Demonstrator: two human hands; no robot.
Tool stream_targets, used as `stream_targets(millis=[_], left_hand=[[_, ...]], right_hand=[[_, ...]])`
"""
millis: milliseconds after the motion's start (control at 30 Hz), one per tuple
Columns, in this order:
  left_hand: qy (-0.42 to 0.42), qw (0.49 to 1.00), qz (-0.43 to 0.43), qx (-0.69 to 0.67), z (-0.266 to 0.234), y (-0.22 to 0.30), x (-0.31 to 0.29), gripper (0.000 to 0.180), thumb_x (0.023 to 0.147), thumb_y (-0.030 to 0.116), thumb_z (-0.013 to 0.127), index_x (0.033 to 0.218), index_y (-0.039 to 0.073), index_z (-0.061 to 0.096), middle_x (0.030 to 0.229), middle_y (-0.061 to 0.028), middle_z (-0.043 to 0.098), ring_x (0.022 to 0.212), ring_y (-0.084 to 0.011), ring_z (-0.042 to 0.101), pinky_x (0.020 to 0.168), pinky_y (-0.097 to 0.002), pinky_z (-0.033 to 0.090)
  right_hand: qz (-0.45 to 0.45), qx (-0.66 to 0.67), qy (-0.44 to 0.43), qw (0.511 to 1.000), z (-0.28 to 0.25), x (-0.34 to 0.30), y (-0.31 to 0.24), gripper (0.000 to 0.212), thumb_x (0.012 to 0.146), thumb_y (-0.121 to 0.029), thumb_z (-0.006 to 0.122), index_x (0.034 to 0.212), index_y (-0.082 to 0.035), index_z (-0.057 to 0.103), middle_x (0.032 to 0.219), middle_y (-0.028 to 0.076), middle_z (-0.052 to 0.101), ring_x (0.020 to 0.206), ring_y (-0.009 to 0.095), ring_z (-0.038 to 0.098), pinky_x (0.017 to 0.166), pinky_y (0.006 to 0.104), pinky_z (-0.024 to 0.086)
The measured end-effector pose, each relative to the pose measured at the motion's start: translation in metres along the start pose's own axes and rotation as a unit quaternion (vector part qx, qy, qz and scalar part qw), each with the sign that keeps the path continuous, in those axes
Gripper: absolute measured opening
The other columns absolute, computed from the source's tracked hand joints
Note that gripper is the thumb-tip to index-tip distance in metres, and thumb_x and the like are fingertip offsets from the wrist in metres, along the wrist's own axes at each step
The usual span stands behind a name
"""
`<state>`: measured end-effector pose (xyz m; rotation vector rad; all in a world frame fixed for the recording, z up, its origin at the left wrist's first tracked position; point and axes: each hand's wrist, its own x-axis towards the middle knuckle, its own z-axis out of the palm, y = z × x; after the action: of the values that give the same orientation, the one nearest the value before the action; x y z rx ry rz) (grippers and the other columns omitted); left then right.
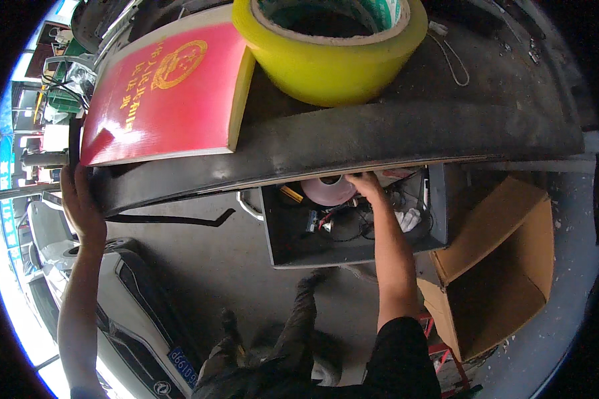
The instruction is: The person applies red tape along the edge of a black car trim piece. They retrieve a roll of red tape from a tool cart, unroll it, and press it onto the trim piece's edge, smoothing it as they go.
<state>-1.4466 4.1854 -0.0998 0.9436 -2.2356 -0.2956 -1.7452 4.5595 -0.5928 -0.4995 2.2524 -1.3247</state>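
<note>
My right hand point(365, 183) reaches into an open grey drawer point(326, 259) under the bench edge. Its fingers close on the rim of a pale pinkish roll point(326, 191), apparently tape; the bench hides part of both. Around the roll lie dark cables, a pair of small white bundles point(408, 219) and a yellow item point(291, 194). At the bench's left end, my left hand point(83, 206) lies against the edge with fingers stretched upward, holding nothing I can see. On the dark bench top point(353, 136) are a thick red-covered book point(173, 93) and a large yellow tape roll point(339, 70).
An open cardboard box point(499, 279) stands right of the drawer. A black strip point(173, 219) juts out below the bench's left part. A white car point(123, 299) is parked at lower left. A string loop point(456, 63) lies on the bench, right of the yellow roll.
</note>
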Motion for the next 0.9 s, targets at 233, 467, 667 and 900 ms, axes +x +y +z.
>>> stream_targets(millis=[233,467,667,900], left_hand=[[-0.016,0.994,-0.057,0.087,-0.001,0.016,-0.005,0.036,0.103,0.031,0.050,0.117,-0.001,0.058,0.096,-0.0199,0.063,0.086,-0.0305,0.059,0.082,-0.0404,0.046],[-0.006,0.994,-0.093,0.051,0.003,0.038,-0.014,0.025,0.100,0.029,0.055,0.109,0.005,0.057,0.095,-0.0246,0.066,0.089,-0.0464,0.064,0.074,-0.0477,0.049],[0.052,0.985,-0.100,-0.132,-0.046,0.020,-0.026,0.020,0.101,0.022,0.056,0.099,0.003,0.050,0.069,-0.0112,0.050,0.062,-0.0190,0.049,0.058,-0.0367,0.042],[-0.187,0.757,-0.310,-0.544,-0.194,-0.039,-0.102,0.016,0.096,0.022,0.063,0.092,0.009,0.055,0.076,0.0062,0.048,0.068,-0.0055,0.043,0.059,-0.0254,0.036]], right_hand=[[0.297,0.349,-0.025,0.888,-0.032,-0.126,-0.096,0.024,0.087,-0.025,0.070,0.097,-0.005,0.061,0.077,0.007,0.061,0.049,0.016,0.053,0.038,0.0291,0.038],[0.225,0.103,0.016,0.969,-0.118,-0.296,-0.229,0.047,0.090,-0.025,0.065,0.125,0.005,0.059,0.115,0.014,0.065,0.106,0.022,0.059,0.091,0.0358,0.046],[0.087,0.241,-0.020,0.966,-0.138,-0.361,-0.351,0.048,0.088,-0.021,0.067,0.129,0.001,0.056,0.123,0.013,0.062,0.103,0.023,0.063,0.092,0.0368,0.049],[-0.054,0.411,-0.101,0.905,-0.028,-0.355,-0.451,0.061,0.086,-0.030,0.075,0.132,0.001,0.050,0.111,0.014,0.065,0.091,0.027,0.067,0.074,0.0398,0.058]])
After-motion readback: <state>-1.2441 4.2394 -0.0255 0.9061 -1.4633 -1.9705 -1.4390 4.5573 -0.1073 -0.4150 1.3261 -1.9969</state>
